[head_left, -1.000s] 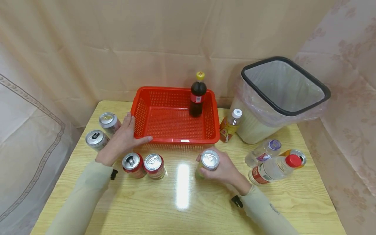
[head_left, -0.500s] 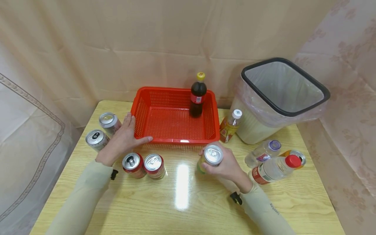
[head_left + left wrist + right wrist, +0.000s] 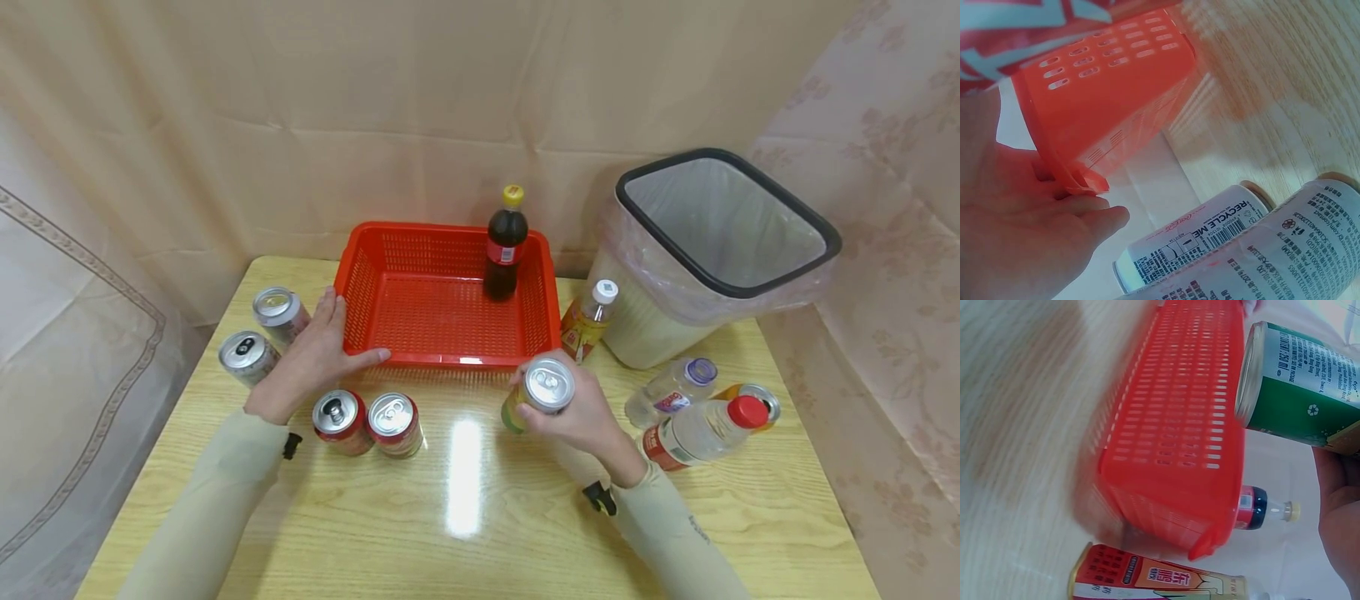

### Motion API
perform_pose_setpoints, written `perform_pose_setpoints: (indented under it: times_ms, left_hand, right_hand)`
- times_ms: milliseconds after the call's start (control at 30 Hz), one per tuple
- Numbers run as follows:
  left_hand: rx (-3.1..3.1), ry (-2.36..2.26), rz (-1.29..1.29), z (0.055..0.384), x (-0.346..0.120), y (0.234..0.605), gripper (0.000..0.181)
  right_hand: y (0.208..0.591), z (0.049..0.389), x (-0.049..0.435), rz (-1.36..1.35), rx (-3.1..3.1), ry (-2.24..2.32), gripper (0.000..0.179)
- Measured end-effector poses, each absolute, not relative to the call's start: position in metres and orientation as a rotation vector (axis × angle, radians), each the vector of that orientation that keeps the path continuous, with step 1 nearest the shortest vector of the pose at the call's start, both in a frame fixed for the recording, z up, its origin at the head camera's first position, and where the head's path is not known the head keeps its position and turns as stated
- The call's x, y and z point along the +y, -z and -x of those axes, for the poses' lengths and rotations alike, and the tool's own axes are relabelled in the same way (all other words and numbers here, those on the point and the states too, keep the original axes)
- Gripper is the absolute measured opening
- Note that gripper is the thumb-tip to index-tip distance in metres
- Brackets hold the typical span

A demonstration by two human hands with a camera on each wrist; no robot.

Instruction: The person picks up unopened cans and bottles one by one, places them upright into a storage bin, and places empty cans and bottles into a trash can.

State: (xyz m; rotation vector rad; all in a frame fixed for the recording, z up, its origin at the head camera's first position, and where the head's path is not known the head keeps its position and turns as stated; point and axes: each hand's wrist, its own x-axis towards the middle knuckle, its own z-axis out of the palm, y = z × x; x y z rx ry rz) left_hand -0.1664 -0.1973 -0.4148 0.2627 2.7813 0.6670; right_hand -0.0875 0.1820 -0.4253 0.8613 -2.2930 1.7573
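My right hand [image 3: 573,404] grips a green and yellow drink can [image 3: 549,385] around its side, in front of the red basket's right half. The right wrist view shows the bottom rim of this can [image 3: 1297,387] raised off the table. My left hand [image 3: 311,358] rests at the front left corner of the red plastic basket [image 3: 450,360], fingers lying straight along its side and thumb over the front rim. A cola bottle [image 3: 504,254] with a yellow cap stands inside the basket at the right.
Two silvery cans [image 3: 247,354] stand left of my left hand; two red cans [image 3: 393,425] stand before the basket. A white-capped drink bottle [image 3: 585,325] is beside a lined bin [image 3: 660,317]. Clear bottles [image 3: 697,433] and an orange can [image 3: 761,400] are at right.
My right hand has lifted the green and yellow can off the table and moved it slightly forward and right, tilting it. The left hand and basket have stayed put.
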Motion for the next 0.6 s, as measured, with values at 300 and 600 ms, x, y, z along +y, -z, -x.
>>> perform_pose_setpoints:
  times_ms: [300, 600]
  left_hand:
    - [2.791, -0.675, -0.274, 0.167, -0.198, 0.417, 0.137]
    - [2.788, -0.676, -0.273, 0.167, -0.198, 0.417, 0.135]
  right_hand:
    - [0.416, 0.092, 0.18, -0.854, -2.267, -1.773, 0.045]
    - [0.403, 0.101, 0.175, -0.855, -2.241, -1.727, 0.041]
